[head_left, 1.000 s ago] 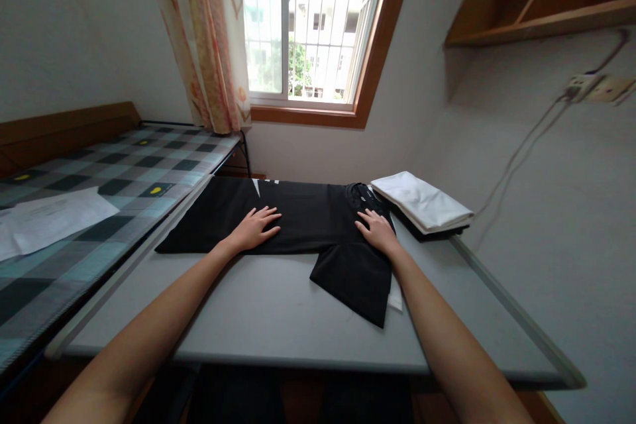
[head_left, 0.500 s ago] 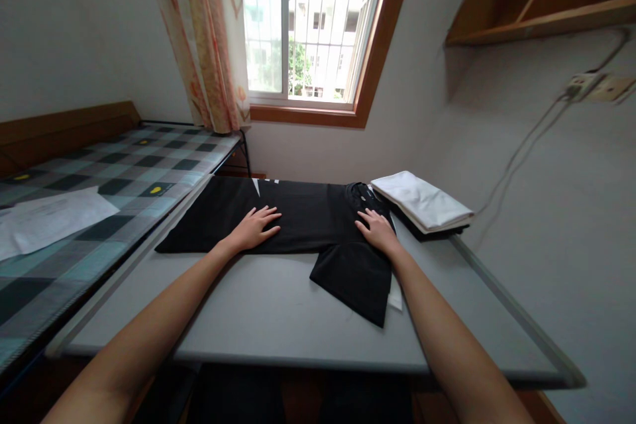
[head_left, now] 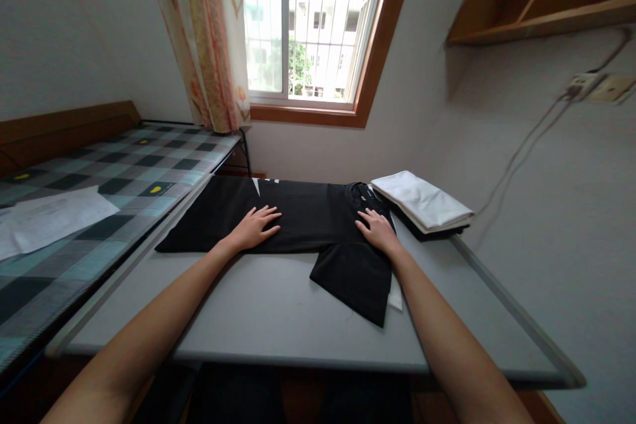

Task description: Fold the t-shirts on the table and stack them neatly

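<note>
A black T-shirt (head_left: 303, 218) lies sideways across the table, folded lengthwise, with its collar to the right and one sleeve sticking out toward me. White marks show on its far edge. My left hand (head_left: 253, 228) rests flat on the middle of the shirt, fingers spread. Near the collar, my right hand (head_left: 376, 230) lies on the fabric with its fingers apart. A bit of something white (head_left: 395, 295) pokes out from beside the sleeve; what it belongs to is hidden.
A stack of folded clothes (head_left: 422, 202), white on top and black beneath, sits at the table's right. The grey table (head_left: 248, 331) adjoins a bed with a checked cover (head_left: 163, 162), where papers (head_left: 59, 215) lie. A wooden shelf (head_left: 541, 23) hangs upper right.
</note>
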The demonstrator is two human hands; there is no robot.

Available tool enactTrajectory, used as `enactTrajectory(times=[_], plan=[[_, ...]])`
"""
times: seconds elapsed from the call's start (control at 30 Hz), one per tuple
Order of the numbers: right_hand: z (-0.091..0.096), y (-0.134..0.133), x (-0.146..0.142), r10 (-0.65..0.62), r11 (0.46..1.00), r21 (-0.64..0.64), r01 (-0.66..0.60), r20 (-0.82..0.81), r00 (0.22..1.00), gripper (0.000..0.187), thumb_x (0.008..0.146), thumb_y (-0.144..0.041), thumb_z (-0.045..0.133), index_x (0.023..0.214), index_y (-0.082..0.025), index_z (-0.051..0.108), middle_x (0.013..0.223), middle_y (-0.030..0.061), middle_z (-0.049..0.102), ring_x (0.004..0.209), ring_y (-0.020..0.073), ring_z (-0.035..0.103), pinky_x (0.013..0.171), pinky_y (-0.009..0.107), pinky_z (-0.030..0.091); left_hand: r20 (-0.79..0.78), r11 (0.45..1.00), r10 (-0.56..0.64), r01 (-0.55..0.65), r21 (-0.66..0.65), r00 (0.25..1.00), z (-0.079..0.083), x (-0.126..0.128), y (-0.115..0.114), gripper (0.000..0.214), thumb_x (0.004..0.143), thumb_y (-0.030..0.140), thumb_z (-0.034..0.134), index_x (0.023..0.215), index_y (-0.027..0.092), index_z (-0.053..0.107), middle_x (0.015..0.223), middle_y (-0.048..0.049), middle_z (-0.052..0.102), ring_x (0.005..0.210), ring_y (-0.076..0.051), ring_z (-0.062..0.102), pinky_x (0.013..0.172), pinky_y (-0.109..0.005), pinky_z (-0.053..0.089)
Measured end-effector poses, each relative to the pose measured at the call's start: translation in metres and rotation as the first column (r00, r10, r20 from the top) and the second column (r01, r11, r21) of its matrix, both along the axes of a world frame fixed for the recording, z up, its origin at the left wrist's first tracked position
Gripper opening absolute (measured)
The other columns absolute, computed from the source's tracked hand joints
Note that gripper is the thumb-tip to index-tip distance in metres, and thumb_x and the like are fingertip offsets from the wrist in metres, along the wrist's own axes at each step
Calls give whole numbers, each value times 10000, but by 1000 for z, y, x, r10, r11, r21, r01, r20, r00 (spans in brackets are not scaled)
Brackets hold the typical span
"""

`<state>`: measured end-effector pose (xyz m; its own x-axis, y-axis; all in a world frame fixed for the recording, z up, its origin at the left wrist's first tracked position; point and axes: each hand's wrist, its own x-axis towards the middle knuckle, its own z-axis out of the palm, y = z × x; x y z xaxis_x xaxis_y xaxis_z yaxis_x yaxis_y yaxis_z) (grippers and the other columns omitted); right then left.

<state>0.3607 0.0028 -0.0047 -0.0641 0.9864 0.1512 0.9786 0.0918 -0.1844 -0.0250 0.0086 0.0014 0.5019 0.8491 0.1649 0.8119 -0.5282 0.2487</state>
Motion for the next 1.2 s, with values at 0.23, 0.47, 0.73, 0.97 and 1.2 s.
enactTrajectory(times=[0.23,0.47,0.73,0.97,1.2], plan=[[-3,2,2,4,1000,7,-4,0,1000,511,951,-420,420,1385,-170,524,1484,137,429,1400,275,345,1127,461,278,-1,1000,0,0,10,1000,-3,-1,2,540,936,541,393,1392,270,493,1519,-56,399,1430,-266,294,1168,-526,182],[1,-1,-1,-1,1000,-7,1,4,1000,511,960,-410,419,1391,-153,518,1489,145,420,1407,270,330,1135,435,269,-5,1000,-1,1,11,1000,-3,-2,3,549,937,546,391,1399,265,486,1519,-56,398,1429,-269,297,1165,-525,193],[2,-1,-1,-7,1000,-5,7,3,1000,511,957,-410,433,1392,-157,516,1490,148,418,1406,273,333,1135,434,270,-14,1000,1,-1,4,1000,-1,-1,1,541,939,538,388,1396,265,489,1524,-51,391,1434,-263,286,1168,-522,186],[-4,3,3,17,998,57,-14,-50,999,488,934,-392,466,1344,-144,565,1454,159,465,1383,290,371,1125,465,298,-5,1000,-6,6,5,1000,-3,-2,3,544,941,539,394,1392,252,496,1521,-63,395,1431,-272,292,1166,-529,189],[-6,7,4,169,948,299,-108,-189,967,421,919,-361,468,1236,-148,644,1418,146,509,1345,287,426,1118,459,343,33,995,-39,36,90,999,-2,-3,2,477,940,479,446,1320,220,572,1493,-98,432,1389,-293,368,1140,-537,266]])
